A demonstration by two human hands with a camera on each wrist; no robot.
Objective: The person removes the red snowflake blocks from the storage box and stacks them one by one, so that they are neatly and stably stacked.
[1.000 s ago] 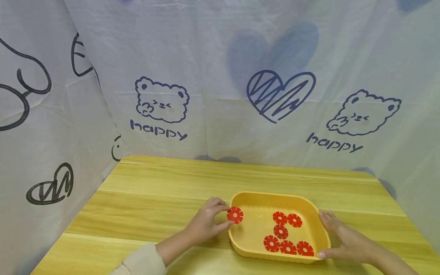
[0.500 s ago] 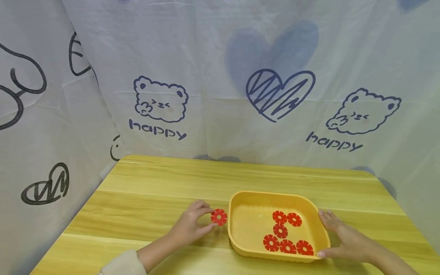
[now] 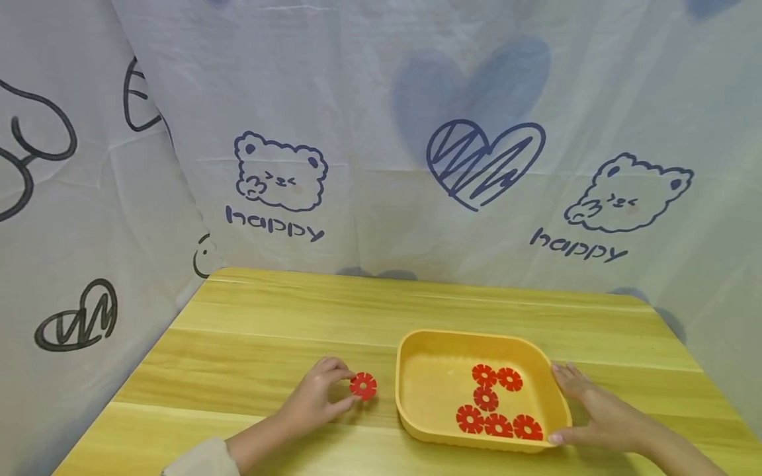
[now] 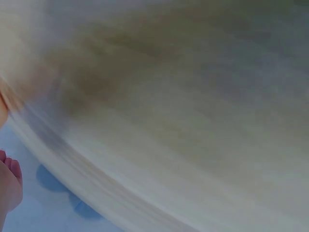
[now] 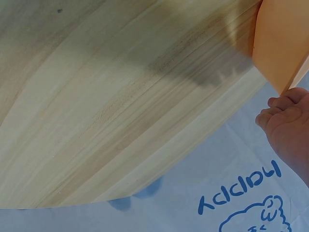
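In the head view, my left hand (image 3: 312, 395) pinches a red snowflake disc (image 3: 363, 386) between thumb and fingertips, to the left of the yellow tray (image 3: 411, 423). The disc is flat and round with a notched rim and a hole in the middle. At the tray's right end, my right hand (image 3: 607, 416) grips the side, thumb at the front corner and fingers at the rim farther back. Several similar red discs (image 3: 485, 398) lie inside toward the tray's right half. The right wrist view shows curled fingers (image 5: 285, 104) against the tray wall (image 5: 280, 38).
A wood-grain table (image 3: 286, 311) carries the tray. Behind it hangs a pale cloth (image 3: 369, 218) printed with bears and hearts, and a second cloth (image 3: 149, 225) hangs at the left side.
My left hand has carried the red disc leftward from over the tray's left rim to above the table beside it. The right hand and the tray stay in place.
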